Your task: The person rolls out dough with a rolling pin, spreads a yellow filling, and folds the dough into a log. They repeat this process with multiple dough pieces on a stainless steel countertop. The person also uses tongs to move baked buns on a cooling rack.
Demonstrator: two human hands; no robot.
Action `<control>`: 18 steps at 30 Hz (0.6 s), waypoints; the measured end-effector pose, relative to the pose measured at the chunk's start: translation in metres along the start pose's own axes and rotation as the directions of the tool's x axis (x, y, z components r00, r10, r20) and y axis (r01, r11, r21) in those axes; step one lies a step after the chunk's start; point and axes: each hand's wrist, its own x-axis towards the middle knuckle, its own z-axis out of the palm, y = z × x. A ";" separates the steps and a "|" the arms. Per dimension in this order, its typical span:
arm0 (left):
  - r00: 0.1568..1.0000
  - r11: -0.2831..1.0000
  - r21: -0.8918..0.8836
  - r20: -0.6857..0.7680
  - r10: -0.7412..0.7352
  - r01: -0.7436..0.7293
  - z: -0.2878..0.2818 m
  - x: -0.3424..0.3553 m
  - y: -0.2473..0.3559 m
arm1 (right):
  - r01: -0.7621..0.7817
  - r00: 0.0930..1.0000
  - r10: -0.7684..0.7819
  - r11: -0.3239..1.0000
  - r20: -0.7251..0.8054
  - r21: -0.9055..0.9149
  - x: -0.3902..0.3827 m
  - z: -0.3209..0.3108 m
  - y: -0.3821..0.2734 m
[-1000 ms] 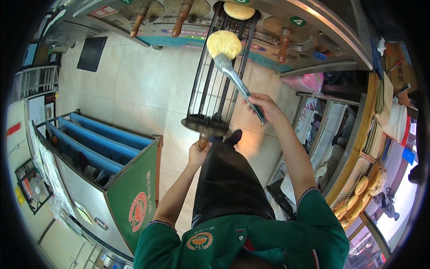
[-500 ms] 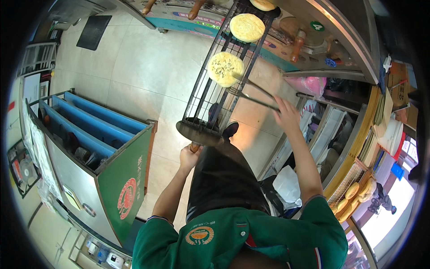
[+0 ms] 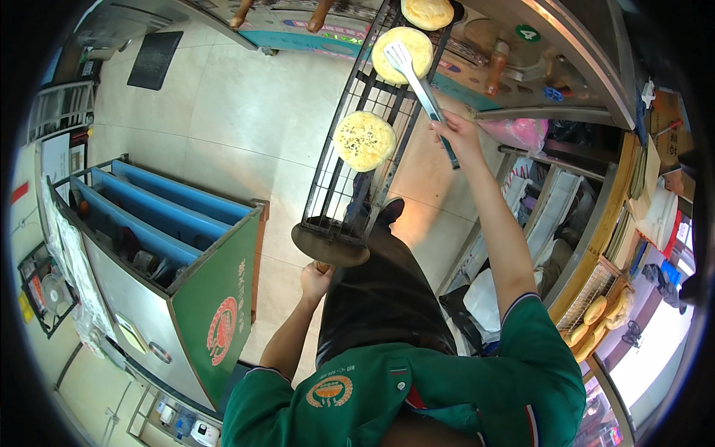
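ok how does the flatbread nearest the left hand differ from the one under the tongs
The near flatbread has dark specks on top; the middle flatbread shows a plain visible face. The near flatbread lies clear of the tongs, while the middle flatbread has their end over it. Both are round, pale yellow and on the metal rack.

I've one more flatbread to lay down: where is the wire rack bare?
Bare room lies between the speckled flatbread and the round end plate; a narrower gap separates the speckled flatbread from the middle flatbread. The far end is crowded: the far flatbread sits right by the middle one, which the tongs overlap.
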 end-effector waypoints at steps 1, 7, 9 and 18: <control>1.000 1.000 0.004 -0.001 0.006 -0.006 -0.001 0.001 0.000 | 0.112 0.980 -0.154 0.950 -0.124 -0.291 -0.003 -0.002 -0.002; 1.000 0.997 -0.075 0.022 -0.003 0.005 -0.006 -0.002 0.005 | 0.293 0.633 -0.756 0.033 0.168 -0.956 -0.019 -0.039 -0.001; 0.998 0.995 -0.084 -0.026 0.058 -0.060 -0.008 -0.007 -0.001 | 0.288 0.712 -0.689 0.109 0.136 -0.951 -0.036 -0.058 0.012; 0.995 0.994 -0.054 -0.037 0.093 -0.095 -0.011 -0.031 -0.046 | -0.318 0.931 0.253 0.915 0.263 0.248 -0.026 -0.088 0.029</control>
